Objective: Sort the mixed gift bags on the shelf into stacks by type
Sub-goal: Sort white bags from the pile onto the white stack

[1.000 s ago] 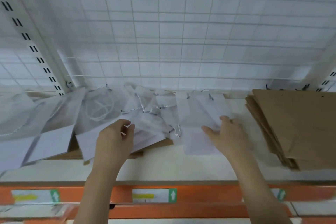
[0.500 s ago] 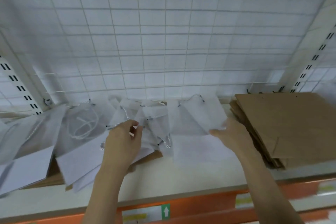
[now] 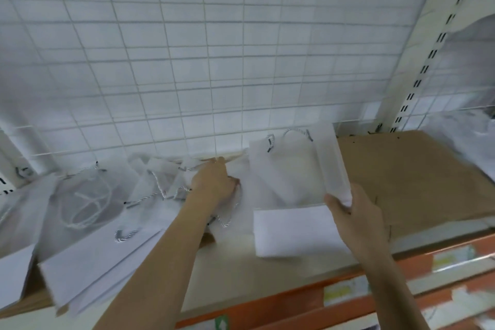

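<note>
A loose heap of flat white gift bags [image 3: 88, 211] with twisted cord handles covers the left half of the shelf. My left hand [image 3: 214, 182] is closed on a white bag in the middle of that heap, near the back. My right hand [image 3: 353, 211] grips the right edge of a small stack of white bags [image 3: 289, 190] lying flat in the shelf's middle. To its right sits a neat stack of flat brown kraft bags [image 3: 417, 177].
A white wire grid [image 3: 214, 48] backs the shelf. The shelf board [image 3: 241, 273] has an orange front beam [image 3: 308, 300] with labels. A slotted white upright [image 3: 417, 67] stands at the right, with more white items behind it.
The view has swung left and closer. My right hand has closed on the edge of the white stack. My left hand has reached further back into the heap.
</note>
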The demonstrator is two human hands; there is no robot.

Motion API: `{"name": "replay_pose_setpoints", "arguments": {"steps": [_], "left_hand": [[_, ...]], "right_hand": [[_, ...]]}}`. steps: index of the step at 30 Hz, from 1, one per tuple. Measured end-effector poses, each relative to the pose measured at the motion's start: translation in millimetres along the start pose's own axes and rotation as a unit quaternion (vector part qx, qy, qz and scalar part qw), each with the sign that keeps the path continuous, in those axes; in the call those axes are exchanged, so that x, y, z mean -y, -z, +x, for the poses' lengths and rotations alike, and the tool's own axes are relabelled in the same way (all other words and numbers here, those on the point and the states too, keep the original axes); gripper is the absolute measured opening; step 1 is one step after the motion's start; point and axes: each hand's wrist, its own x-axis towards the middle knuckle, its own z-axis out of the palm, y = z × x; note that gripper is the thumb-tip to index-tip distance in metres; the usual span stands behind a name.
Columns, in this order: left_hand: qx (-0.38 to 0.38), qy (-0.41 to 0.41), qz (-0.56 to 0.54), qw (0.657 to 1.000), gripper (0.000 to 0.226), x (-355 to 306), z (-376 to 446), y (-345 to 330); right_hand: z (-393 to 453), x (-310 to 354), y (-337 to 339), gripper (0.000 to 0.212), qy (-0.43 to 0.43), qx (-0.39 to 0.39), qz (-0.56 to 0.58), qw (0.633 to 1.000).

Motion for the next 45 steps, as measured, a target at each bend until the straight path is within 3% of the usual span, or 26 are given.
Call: {"name": "replay_pose_setpoints", "arguments": {"steps": [9,15,18,21,23,26,28,32,37,39,45], "left_hand": [[-0.003,0.034,0.069,0.997,0.074,6,-8,-1],[-0.056,0.022,0.061,0.996,0.053,1,-16,15],[-0.113,-0.01,-0.04,0.993,0.028,1,-26,30],[-0.183,-0.034,-0.17,0.968,0.014,-3,-40,48],[-0.215,-0.021,-0.254,0.943,0.022,-8,-53,57],[-0.232,0.003,-0.374,0.898,0.062,-22,-76,65],[-0.25,0.021,-0.375,0.893,0.069,-31,-89,66],[-0.26,0.06,-0.406,0.874,0.057,-53,-102,59],[-0.299,0.064,-0.439,0.845,0.018,-97,-102,44],[-0.343,0.051,-0.447,0.825,0.025,-125,-105,38],[-0.43,0.015,-0.529,0.731,0.094,-214,-114,15]], "right_hand": [[-11,-1,-14,0.028,-0.044,-0.027,0.018,0.999],[-20,1,-10,0.034,-0.048,-0.057,0.026,0.997],[-24,4,-2,0.038,-0.033,-0.086,0.049,0.995],[-26,7,10,0.034,-0.014,-0.107,0.073,0.991],[-28,7,18,0.033,0.004,-0.118,0.099,0.988],[-27,8,30,0.034,0.025,-0.128,0.114,0.985],[-25,5,37,0.021,0.043,-0.118,0.149,0.981],[-18,-8,52,0.005,0.052,-0.077,0.245,0.965],[6,-43,85,0.018,0.06,-0.063,0.297,0.951],[18,-65,104,0.022,0.054,-0.049,0.316,0.946],[50,-133,160,0.008,0.017,-0.016,0.335,0.942]]}}
